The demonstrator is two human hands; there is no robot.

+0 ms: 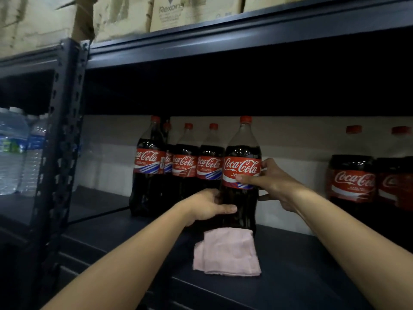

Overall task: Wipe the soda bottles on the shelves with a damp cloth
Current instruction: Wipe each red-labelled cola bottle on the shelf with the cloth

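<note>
Water bottles (13, 151) stand far left, past the rack post (64, 130). 4 Coca-Cola bottles (185, 166) line the dark shelf (312, 276). Your left hand (207, 205) grasps the front bottle (242, 175) low; your right hand (272, 182) grasps its label. The pink cloth (228, 252) lies folded just before it. Farther right stand 2 more bottles (353, 182).

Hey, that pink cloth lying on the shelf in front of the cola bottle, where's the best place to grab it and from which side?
Pinch the pink cloth at its near edge, coming from the front and above. It lies flat and folded on the shelf, its far edge tucked against the held bottle, so the near side looks freest. Both the left hand and right hand are on that bottle.
</note>
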